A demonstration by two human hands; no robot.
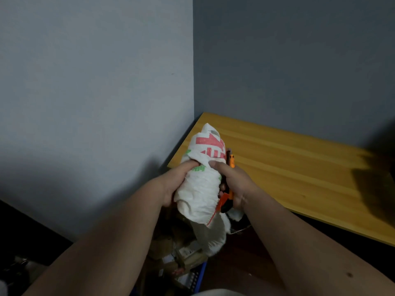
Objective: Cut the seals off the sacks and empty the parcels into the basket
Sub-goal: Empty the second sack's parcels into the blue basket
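Sack: one white woven sack (pixel 201 184) with red and green print is held bunched up in the air, in front of the left end of the desk and above the basket.
Left hand: the left hand (pixel 173 184) is clenched around the sack's left side.
Right hand: the right hand (pixel 233 184) is closed on the sack's right side, with one orange and black utility knife (pixel 229 184) pressed between palm and cloth.
Basket: one blue plastic basket (pixel 197 276) is seen below the sack; only part of its rim shows.
Parcels: several brown parcels (pixel 171 251) lie in the basket; their number cannot be told in the dark.
Desk: one yellow wooden desk (pixel 288 167) stands against the grey wall (pixel 96 82), in the corner.
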